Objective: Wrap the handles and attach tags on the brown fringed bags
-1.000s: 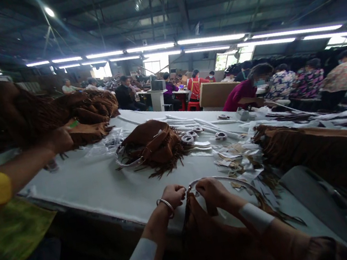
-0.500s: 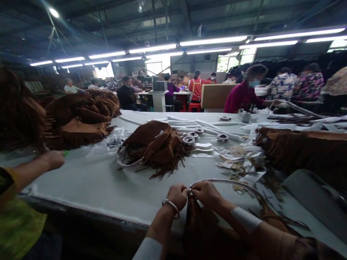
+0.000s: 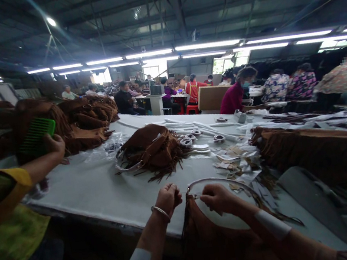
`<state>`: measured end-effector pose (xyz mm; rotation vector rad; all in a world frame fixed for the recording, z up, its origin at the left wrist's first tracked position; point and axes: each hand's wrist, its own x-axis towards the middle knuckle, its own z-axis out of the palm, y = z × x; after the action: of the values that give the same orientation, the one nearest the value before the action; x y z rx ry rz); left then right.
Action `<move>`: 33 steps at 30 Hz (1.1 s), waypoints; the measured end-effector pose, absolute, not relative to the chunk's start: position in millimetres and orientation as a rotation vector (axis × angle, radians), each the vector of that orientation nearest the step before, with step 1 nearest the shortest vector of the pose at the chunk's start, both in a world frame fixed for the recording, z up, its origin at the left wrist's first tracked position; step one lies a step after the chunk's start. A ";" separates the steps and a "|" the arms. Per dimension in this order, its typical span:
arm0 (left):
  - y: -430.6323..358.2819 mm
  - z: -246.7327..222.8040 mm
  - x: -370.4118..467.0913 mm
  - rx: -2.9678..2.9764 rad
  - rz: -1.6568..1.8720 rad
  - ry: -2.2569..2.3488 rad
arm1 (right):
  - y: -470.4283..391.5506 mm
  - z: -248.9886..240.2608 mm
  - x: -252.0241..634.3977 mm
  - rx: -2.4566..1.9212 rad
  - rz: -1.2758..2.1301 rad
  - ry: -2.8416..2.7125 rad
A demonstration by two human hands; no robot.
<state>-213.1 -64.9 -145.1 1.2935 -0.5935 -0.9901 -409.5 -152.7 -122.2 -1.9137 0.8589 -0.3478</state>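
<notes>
Worktable (image 3: 83, 184) beyond the near bag (image 3: 216, 233): fringed bag (image 3: 155, 148) set down, presumably to stay within reach. Beside the near bag's top corner: left hand (image 3: 167, 201), fingertips pressed together, contents unclear; right hand (image 3: 219, 197), pinching thin piece (image 3: 197, 196), likely to steady the corner.

Bag (image 3: 153, 146) lies left of fringed bundle (image 3: 315, 149).

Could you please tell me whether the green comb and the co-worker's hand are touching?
Touching: the head view shows the co-worker's hand gripping the green comb by one end.
</notes>
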 end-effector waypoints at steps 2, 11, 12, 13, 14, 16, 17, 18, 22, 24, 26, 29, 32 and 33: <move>-61.7 -144.3 -217.3 1.367 -1.004 -0.627 | -152.3 -118.5 -410.6 -1.679 -0.353 0.798; -43.8 -117.3 -225.5 1.559 -1.091 -0.720 | -119.0 -103.9 -399.4 -1.262 -0.292 0.687; -41.0 -112.1 -226.9 1.541 -1.112 -0.706 | -115.1 -103.6 -396.1 -1.249 -0.291 0.708; -38.0 -107.3 -229.0 1.521 -1.133 -0.696 | -111.9 -103.6 -392.6 -1.240 -0.294 0.733; -34.9 -103.5 -231.5 1.501 -1.156 -0.686 | -109.4 -104.0 -389.2 -1.234 -0.303 0.757; -28.7 -99.2 -238.1 1.472 -1.197 -0.670 | -106.7 -106.1 -383.3 -1.202 -0.315 0.782; -25.8 -98.9 -241.8 1.467 -1.212 -0.661 | -106.4 -107.9 -381.1 -1.174 -0.320 0.783; -23.1 -99.6 -245.5 1.469 -1.221 -0.653 | -106.6 -110.1 -379.6 -1.145 -0.324 0.769; -16.3 -105.0 -257.5 1.477 -1.197 -0.633 | -109.8 -118.8 -379.6 -1.063 -0.325 0.649; -15.3 -106.1 -260.7 1.476 -1.178 -0.632 | -111.2 -121.0 -381.7 -1.062 -0.332 0.602; -15.4 -106.2 -262.5 1.491 -1.151 -0.638 | -111.7 -121.6 -383.4 -1.062 -0.337 0.597; -16.8 -107.1 -263.5 1.512 -1.097 -0.626 | -110.9 -121.1 -384.6 -1.061 -0.350 0.619; -18.7 -108.6 -262.4 1.481 -1.054 -0.529 | -109.1 -118.3 -385.9 -1.130 -0.367 0.674; -19.1 -108.6 -261.4 1.436 -1.044 -0.482 | -108.4 -116.6 -386.9 -1.171 -0.371 0.705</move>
<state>-261.4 -19.1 -108.6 1.4356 -0.4819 -1.0437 -386.9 -108.4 -116.6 -1.1713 0.7045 -0.3710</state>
